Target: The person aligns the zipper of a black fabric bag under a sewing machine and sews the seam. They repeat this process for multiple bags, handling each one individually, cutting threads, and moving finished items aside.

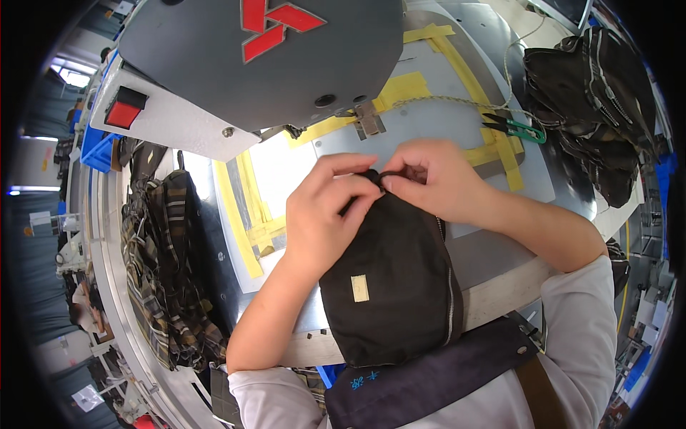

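Observation:
A dark fabric bag [393, 286] with a silver zipper down its right side and a small cream label lies over the table's near edge, below a grey sewing machine [307, 71]. At the bag's far end, my left hand [325, 204] pinches a short black strap end [373, 176] between thumb and fingers. My right hand [432, 179] closes on the same small black piece from the other side, thumb and index finger together. What exactly lies between the fingertips is partly hidden. Both hands are just in front of the machine's metal presser foot [369, 123].
Green-handled scissors [525, 130] lie to the right on the plate, near a pale cord [457, 104]. Yellow tape [246, 207] frames the work surface. Dark zippered bags [593, 107] are piled at the right; plaid fabric pieces [168, 264] hang at the left. A red switch [126, 109] sits on the machine's white arm.

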Demonstrator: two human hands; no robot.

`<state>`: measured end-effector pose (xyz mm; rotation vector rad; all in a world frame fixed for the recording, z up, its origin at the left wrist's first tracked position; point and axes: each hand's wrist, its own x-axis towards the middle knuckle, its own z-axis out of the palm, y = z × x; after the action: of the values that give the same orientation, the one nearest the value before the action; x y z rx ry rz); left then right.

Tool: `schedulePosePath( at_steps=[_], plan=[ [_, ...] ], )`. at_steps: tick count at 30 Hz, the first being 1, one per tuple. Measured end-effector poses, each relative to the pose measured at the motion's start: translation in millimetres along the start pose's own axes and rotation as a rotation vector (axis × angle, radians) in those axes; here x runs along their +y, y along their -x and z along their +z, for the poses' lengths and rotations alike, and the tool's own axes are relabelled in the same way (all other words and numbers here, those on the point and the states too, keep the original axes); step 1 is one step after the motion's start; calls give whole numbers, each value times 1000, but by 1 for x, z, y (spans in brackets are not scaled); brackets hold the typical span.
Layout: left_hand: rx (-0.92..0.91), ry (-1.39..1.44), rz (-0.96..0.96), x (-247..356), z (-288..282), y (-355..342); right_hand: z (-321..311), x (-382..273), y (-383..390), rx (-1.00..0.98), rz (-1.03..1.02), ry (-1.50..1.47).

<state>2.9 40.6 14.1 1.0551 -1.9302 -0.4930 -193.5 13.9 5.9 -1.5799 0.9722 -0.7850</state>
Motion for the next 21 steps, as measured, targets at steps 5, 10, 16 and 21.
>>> schedulePosePath(
  at_steps=[5, 10, 16, 21],
  plan=[
    [-142, 388, -563, -2, -7, -4, -2, -6, 1, -46, -56, 12],
    [-225, 255, -608, 2, -13, -4, -1, -10, 3, -60, -54, 21],
    [-149, 105, -519, 10, -7, -1, -3, -10, -1, -35, -122, 193],
    [-163, 199, -612, 7, -9, -3, -7, -9, -2, -117, 43, 75]
  ],
)
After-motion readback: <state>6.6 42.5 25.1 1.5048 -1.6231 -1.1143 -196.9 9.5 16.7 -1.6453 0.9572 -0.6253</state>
